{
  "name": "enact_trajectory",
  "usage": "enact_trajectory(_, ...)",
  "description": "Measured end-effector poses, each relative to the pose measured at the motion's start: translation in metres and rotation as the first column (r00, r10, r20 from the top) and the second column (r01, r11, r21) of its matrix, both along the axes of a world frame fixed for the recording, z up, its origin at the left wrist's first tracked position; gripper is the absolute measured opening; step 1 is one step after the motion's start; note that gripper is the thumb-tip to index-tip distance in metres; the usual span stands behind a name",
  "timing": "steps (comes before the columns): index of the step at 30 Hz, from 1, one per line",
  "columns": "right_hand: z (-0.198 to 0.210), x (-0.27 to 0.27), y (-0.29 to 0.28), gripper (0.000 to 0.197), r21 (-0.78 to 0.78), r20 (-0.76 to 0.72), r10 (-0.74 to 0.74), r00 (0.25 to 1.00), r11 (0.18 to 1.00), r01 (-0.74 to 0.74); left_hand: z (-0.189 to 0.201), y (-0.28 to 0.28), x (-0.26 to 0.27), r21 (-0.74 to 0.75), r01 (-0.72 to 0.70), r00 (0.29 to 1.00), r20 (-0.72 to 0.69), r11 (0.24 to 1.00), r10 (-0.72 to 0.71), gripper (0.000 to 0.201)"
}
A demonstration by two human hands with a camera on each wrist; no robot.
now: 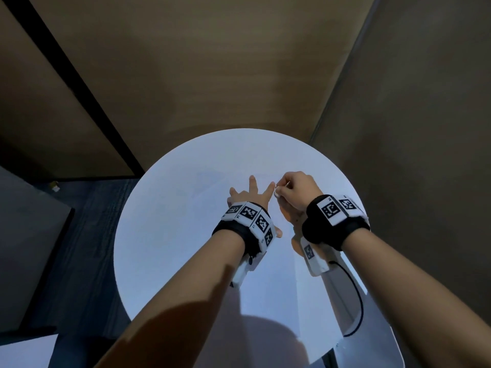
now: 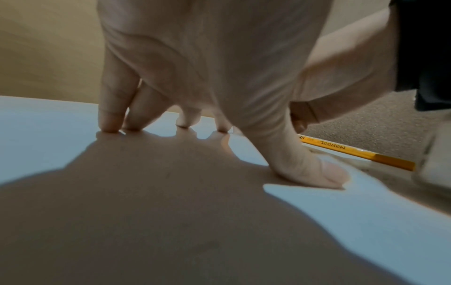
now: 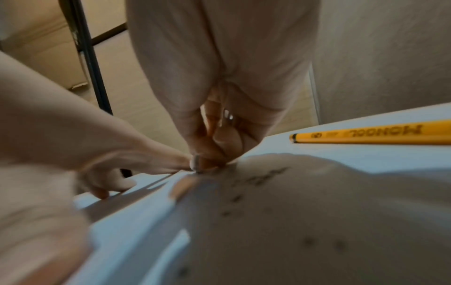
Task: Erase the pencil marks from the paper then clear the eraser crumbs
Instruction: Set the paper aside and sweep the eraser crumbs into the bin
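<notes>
Left hand (image 1: 245, 195) lay splayed flat, pinning white paper sheet (image 1: 268, 261); right hand (image 1: 295, 188) pinched small grey eraser (image 3: 195, 163); best w/ short light strokes, paper held taut.

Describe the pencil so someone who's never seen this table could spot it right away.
Start at the round white table, then find the right hand pinching a small eraser on the paper. Just beyond that hand lies the pencil: long, yellow, stamped MONGOL, the only brightly coloured thing there.
</notes>
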State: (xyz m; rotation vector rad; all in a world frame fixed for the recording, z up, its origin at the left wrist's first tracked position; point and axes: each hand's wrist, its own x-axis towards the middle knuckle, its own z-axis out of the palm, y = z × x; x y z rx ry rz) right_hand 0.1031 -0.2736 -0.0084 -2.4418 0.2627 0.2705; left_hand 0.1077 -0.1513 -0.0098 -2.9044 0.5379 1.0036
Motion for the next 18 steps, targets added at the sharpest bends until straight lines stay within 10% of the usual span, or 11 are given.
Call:
enact_trajectory(8,0.014,0.006,-0.006,0.006,-0.008,-0.009,0.037,0.999,0.999,-0.037,0.001,-0.001,0.001,0.003,0.009,1.000,0.021,1.000,-0.009,0.112)
enact_trajectory(14,0.018,0.005,-0.013,0.004,0.078,0.051,-0.073,0.996,0.995,0.069,-0.004,0.002,0.010,-0.128,-0.067,0.989,0.120,0.990,0.083,0.035)
enact_trajectory(18,0.015,0.001,-0.012,0.006,0.100,-0.043,0.010,0.999,0.995,-0.005,-0.004,0.005,0.013,-0.142,0.016,0.991,0.135,0.990,0.003,0.041)
